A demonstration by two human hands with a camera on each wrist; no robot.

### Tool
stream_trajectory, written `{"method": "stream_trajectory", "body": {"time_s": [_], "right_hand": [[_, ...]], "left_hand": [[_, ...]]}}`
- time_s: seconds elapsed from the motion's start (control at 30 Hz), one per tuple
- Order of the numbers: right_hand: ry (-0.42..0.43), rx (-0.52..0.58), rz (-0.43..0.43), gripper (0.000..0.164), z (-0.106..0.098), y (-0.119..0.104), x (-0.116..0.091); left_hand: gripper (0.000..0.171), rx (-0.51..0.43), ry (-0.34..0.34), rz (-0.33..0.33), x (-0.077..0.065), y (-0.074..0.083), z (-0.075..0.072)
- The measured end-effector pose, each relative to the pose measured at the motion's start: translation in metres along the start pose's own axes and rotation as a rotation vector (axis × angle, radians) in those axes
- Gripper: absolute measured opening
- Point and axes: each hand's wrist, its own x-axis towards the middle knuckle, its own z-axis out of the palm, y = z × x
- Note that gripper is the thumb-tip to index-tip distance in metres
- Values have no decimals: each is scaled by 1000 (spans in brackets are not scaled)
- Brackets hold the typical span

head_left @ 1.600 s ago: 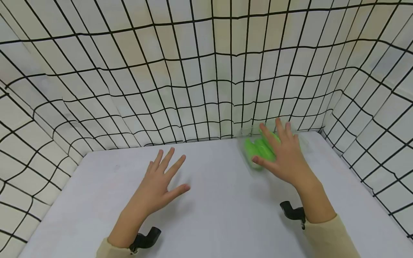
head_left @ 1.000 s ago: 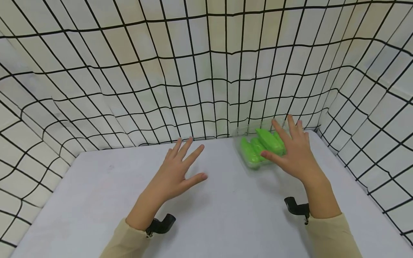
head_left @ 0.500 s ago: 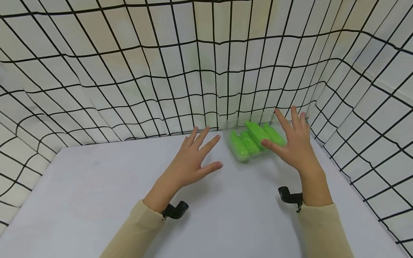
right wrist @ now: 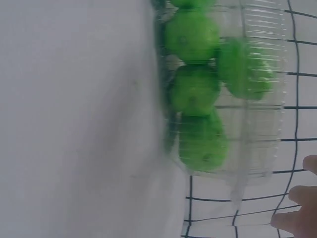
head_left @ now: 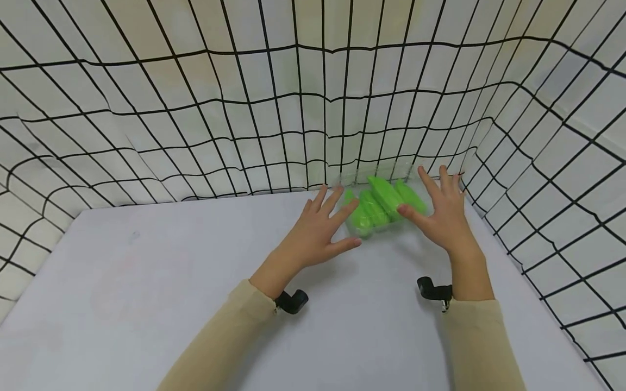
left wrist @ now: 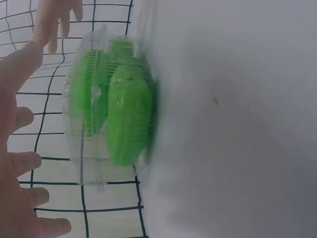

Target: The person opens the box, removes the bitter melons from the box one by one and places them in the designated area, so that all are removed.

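Observation:
A clear plastic box (head_left: 391, 224) stands near the back of the white table, against the net. Several bright green, elongated, cucumber-like pieces (head_left: 386, 196) lie inside it, one on top of the others. At the box's left edge is my left hand (head_left: 315, 233), fingers spread, the index fingertip overlapping the box in the head view. My right hand (head_left: 444, 220) is at the box's right side with straight, parted fingers, its thumb in front of the green pieces. In the left wrist view a gap shows between the left fingers (left wrist: 25, 163) and the box.
Black grid netting (head_left: 274, 108) in front of a pale backing rises behind the table and along both sides. The white table surface (head_left: 161, 282) extends left and forward of the box. A black wrist camera mount (head_left: 293, 301) sits at each cuff.
My left hand has moved right and farther back, up to the box. My right hand has shifted from over the box to its right side, uncovering more green pieces. The head view has also shifted.

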Motion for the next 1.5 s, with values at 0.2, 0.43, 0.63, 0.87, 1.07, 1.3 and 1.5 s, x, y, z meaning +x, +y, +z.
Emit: {"method": "stream_trajectory", "body": {"time_s": [0.2,0.43,0.63,0.87,1.07,1.3,1.5], "right_hand": [[-66,-15,42,93,12,5,2],[-129,-21,48,92,21,3,4],[-177,-92,37,91,24,1,4],[-224,-149,20,89,29,-4,3],[-242,-165,13,88,33,-12,2],[-259,-175,2,89,41,-23,1],[-274,-189,-17,89,45,-32,1]], "left_hand": [[78,-1,-84,-11,12,1,16],[75,19,-92,-10,16,-1,25],[72,-5,-80,-19,14,1,23],[70,4,-62,-20,8,-1,25],[69,20,-45,-20,-1,-5,25],[68,26,-31,-23,-13,-12,22],[68,29,-24,-28,-22,-18,16]]}}
